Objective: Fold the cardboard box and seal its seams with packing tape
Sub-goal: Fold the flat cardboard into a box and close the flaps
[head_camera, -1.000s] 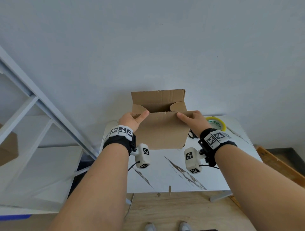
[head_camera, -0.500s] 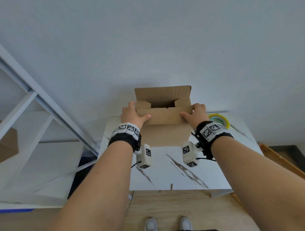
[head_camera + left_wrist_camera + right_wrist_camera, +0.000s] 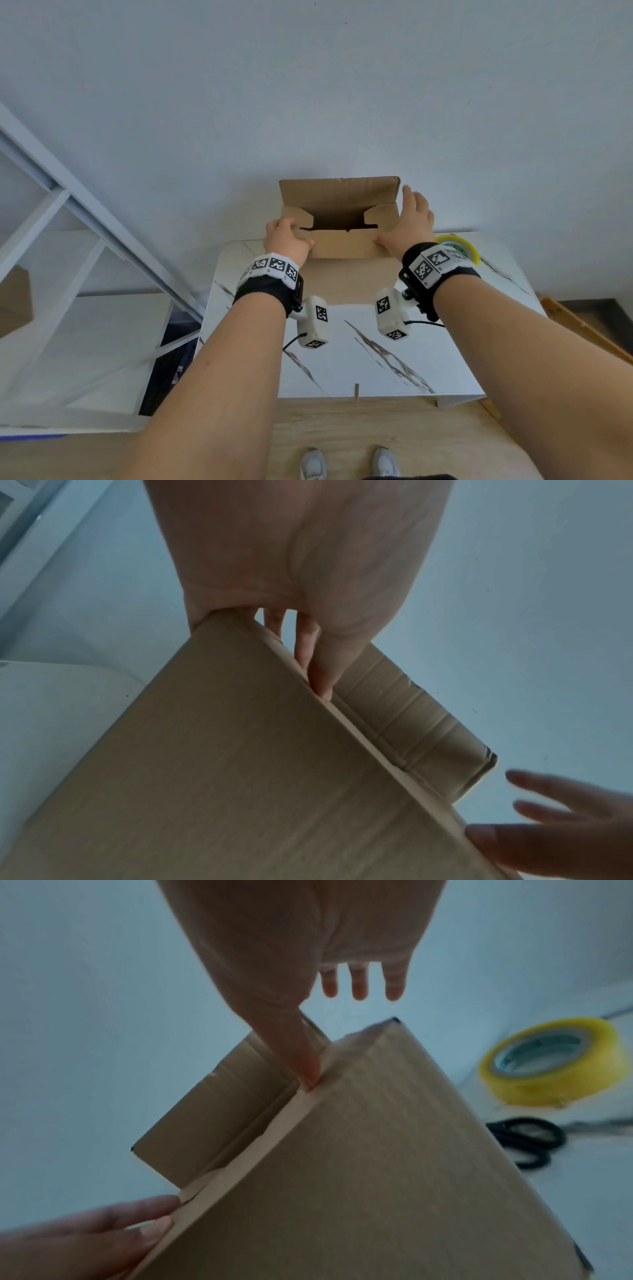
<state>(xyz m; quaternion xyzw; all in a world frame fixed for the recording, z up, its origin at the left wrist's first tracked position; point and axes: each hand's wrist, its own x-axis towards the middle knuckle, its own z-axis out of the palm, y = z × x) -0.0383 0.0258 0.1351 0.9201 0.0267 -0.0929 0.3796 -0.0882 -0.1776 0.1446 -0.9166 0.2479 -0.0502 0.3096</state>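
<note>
My cardboard box (image 3: 346,274) stands on the tabletop (image 3: 363,359) near its far edge, by the wall, opening upward, long axis left to right. My left hand (image 3: 286,240) clamps its grip on the near-left corner. My right hand (image 3: 409,222) lies with fingers spread, thumb pressing the near flap. The packing tape roll (image 3: 457,245) and black scissors (image 3: 527,1139) sit just right.

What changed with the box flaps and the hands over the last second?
The near flap of the cardboard box was folded down flat over the side flaps. The right hand opened, fingers reaching up toward the far flap. The left hand still grips the left corner; the tape roll stayed put.
</note>
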